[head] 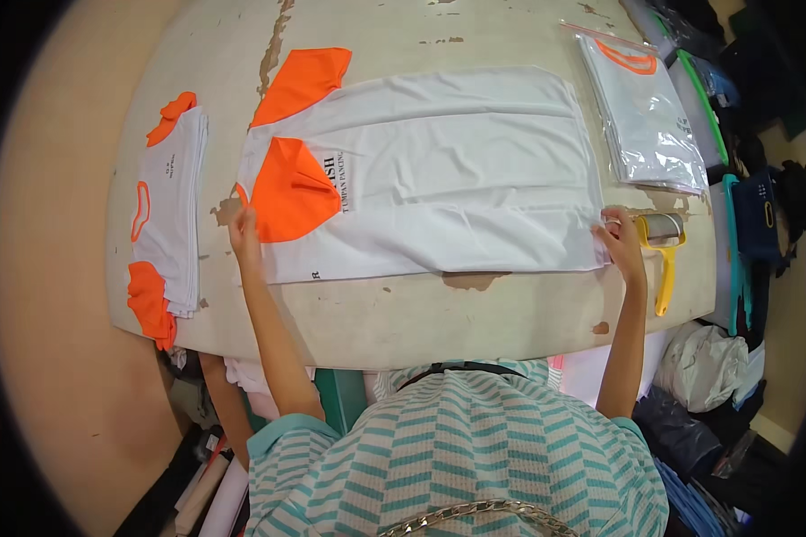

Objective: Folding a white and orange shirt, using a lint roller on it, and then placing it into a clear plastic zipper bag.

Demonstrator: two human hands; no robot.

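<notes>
A white T-shirt (457,168) with orange sleeves lies flat across the table, its hem towards the right and its shoulders towards the left. The near side is folded over the body, so one orange sleeve (294,194) rests on top and partly covers printed lettering. At the shoulder end near the collar, my left hand (244,235) pinches the fabric. My right hand (619,240) grips the near corner of the hem between thumb and fingers. Soft creases run along the shirt's length.
Several stacked white shirts with orange sleeves (174,201) sit at the table's left end. Folded shirts in a clear plastic bag (645,114) lie at the far right. A yellow-handled tape dispenser (663,268) is just right of my right hand. The worn tabletop (403,329) has peeling patches.
</notes>
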